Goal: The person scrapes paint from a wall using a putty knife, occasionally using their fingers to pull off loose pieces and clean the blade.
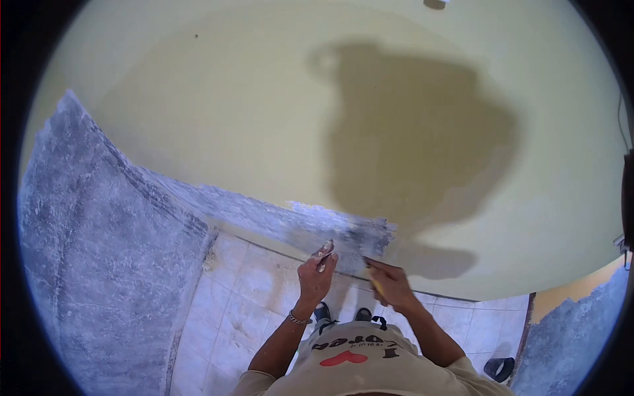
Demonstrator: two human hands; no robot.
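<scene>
Right grip [389,282] on scraper [371,272] against wall [370,234]; left hand [316,274] beside

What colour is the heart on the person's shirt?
Red; the heart shows on the pale shirt in the head view.
</scene>
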